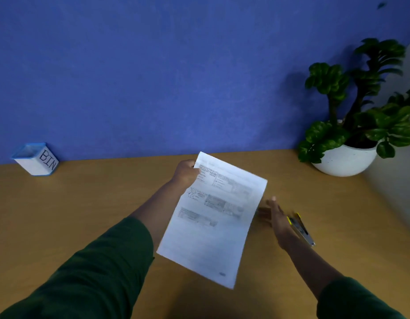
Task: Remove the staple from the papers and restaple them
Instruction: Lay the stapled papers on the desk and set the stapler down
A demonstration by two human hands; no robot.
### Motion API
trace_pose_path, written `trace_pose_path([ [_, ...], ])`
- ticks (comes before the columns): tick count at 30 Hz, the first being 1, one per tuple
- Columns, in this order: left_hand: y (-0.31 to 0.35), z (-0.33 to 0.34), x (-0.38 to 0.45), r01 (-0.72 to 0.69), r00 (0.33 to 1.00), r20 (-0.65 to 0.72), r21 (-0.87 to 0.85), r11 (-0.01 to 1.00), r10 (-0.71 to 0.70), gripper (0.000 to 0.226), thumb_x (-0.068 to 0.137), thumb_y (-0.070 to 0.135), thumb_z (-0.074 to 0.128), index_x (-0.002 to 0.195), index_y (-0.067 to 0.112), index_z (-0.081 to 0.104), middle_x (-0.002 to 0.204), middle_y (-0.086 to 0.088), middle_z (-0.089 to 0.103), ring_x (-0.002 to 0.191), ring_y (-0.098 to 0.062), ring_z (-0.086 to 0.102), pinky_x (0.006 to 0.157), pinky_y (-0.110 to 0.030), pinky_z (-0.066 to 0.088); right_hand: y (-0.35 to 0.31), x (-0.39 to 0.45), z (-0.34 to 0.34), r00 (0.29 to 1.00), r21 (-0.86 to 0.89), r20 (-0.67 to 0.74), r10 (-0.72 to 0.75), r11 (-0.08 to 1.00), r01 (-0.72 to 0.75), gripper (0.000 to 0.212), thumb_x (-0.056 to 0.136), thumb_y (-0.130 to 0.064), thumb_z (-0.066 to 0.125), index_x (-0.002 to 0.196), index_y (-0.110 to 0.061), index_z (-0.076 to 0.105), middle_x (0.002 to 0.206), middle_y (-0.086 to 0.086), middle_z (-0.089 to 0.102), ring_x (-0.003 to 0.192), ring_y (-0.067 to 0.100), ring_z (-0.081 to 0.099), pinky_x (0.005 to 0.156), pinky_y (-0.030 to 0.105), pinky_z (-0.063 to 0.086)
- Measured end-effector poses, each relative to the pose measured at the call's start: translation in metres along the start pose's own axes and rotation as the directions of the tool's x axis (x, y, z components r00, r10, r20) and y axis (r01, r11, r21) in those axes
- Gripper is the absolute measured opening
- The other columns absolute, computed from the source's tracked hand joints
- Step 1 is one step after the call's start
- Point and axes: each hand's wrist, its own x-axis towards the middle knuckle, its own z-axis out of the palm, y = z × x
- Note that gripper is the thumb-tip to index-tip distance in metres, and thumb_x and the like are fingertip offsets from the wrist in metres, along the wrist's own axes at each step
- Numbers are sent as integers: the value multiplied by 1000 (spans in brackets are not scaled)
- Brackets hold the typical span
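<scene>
Head view: left hand (185, 172) pinches stapled papers (214, 217) at their eleven-o'clock corner, lifted; right hand (276, 218), fingers straight, nears yellow stapler (300, 229) at three o'clock. One-corner grip risks sheets sagging, slipping.

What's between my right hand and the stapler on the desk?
Nothing visible. The right hand lies open just left of the yellow stapler on the desk, while the left hand holds the papers off to the left.
</scene>
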Motion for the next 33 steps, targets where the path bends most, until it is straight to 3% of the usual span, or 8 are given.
trace_pose_path([
  [4,-1,-3,-2,120,988,-61,-254,960,-140,17,89,0,51,80,10,61,86,-8,64,82,-23,59,57,-22,45,5,-12,6,934,55,347,91,992,-116,49,95,-47,38,121,-13,60,116,10,67,107,28,62,98,46,46],
  [10,-7,-6,-2,213,957,-100,-387,897,-271,17,92,1,50,99,6,64,97,-10,62,87,-24,58,76,-29,45,20,-13,-3,913,-39,391,115,993,-109,27,90,-17,56,114,-4,62,118,17,65,104,34,63,90,47,52],
  [12,-8,-8,-1,235,949,-101,-404,884,-299,14,92,1,50,90,5,63,98,-10,62,87,-25,58,76,-30,45,24,-13,-9,905,-82,401,143,989,-120,22,90,-14,57,110,-6,63,116,17,66,101,33,64,86,46,54],
  [14,-10,-9,-1,256,941,-104,-404,878,-322,15,92,2,50,83,8,61,100,-10,62,88,-26,58,77,-31,46,28,-13,-13,910,-134,381,163,984,-120,23,90,-16,57,110,-6,63,113,16,67,101,34,63,88,48,53],
  [20,-11,-7,1,278,938,-74,-421,864,-338,12,92,7,52,102,6,59,114,-15,64,90,-27,58,76,-32,46,27,-6,-12,969,-209,214,123,975,-78,25,91,-16,57,110,-1,64,105,16,67,93,31,63,76,37,52],
  [25,-17,0,0,351,922,-25,-365,862,-386,43,92,16,54,133,7,46,113,-10,57,93,-24,52,73,-32,41,17,8,-15,987,-239,104,126,966,-98,27,91,-9,55,114,4,60,101,16,63,77,23,60,64,30,50],
  [30,-26,0,-3,396,902,-24,-351,849,-431,34,92,7,51,126,2,52,106,-12,58,93,-23,54,68,-32,42,0,23,-15,982,-257,-24,187,948,-187,28,89,-9,56,113,5,61,88,12,62,64,17,52,53,23,42],
  [33,-30,2,-6,392,904,-31,-340,855,-427,26,93,4,48,118,4,56,102,-11,59,92,-23,54,69,-31,40,-20,22,-8,969,-439,-34,246,867,-236,40,91,-14,54,129,-8,46,124,11,57,97,19,60,78,26,48],
])
